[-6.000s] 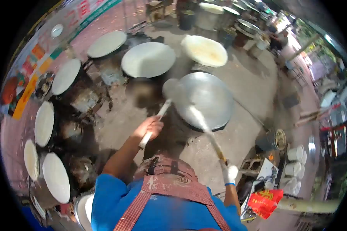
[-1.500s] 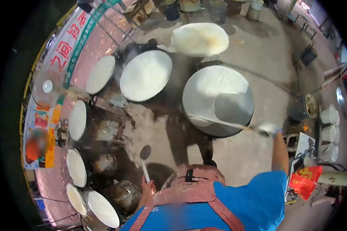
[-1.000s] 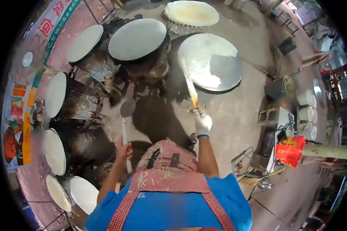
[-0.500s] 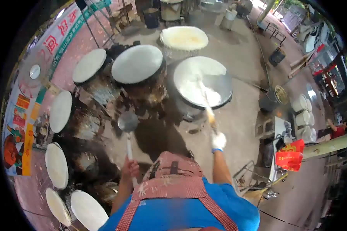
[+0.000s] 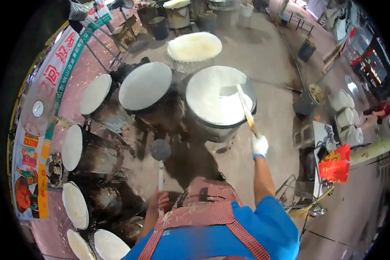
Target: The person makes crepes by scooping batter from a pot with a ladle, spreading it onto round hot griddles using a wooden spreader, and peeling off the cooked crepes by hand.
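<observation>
My right hand [image 5: 259,146], in a white glove, is closed around the handle of a batter spreader [image 5: 248,113]. Its white-coated end rests on the batter [image 5: 208,93] that covers most of a large round griddle [image 5: 253,104]. A small grey patch shows through the batter near the spreader's tip. Low in front of my body, my left hand [image 5: 160,201] grips the long pale handle of a ladle [image 5: 160,150]. The ladle's dark round bowl points away from me, over the floor between the griddles.
Several more griddles, such as this one [image 5: 145,84], carry white sheets and curve round my left side. Beyond the main griddle stands a broad pale round stack [image 5: 195,47]. A dark bucket [image 5: 310,100], white buckets [image 5: 346,117] and a red bag [image 5: 335,164] are on the right.
The batter now covers more of the griddle, and the spreader's tip has moved right across it. My view has shifted; both hands keep their tools.
</observation>
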`<state>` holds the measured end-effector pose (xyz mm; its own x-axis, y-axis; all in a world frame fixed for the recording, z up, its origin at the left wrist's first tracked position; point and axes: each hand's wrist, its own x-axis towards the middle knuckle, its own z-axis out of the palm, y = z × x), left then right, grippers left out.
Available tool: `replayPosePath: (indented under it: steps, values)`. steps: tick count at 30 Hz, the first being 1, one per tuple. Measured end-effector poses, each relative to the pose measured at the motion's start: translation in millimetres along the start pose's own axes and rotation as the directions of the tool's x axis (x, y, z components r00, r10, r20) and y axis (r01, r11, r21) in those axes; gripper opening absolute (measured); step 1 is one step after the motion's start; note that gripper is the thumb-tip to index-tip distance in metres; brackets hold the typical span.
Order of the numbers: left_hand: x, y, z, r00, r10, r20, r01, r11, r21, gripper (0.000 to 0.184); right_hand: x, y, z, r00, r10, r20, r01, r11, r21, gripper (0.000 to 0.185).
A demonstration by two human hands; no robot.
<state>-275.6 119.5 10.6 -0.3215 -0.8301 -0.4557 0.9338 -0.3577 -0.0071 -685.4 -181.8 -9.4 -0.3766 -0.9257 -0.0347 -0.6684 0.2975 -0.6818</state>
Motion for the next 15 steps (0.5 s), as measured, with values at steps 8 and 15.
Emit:
replayPosePath:
  steps: [8, 15]
  values:
    - [36, 2, 15, 0.963, -0.231, -0.141, 0.253, 0.953, 0.168, 0.039, 1, 55, -5, 0.985, -0.092, 0.147, 0.119, 0.976, -0.183, 0.044]
    - [80, -12, 23, 0.918, -0.158, -0.365, 0.205, 0.974, 0.093, 0.026, -1, 47, -2, 0.775, -0.626, 0.093, 0.606, 0.693, -0.390, 0.037]
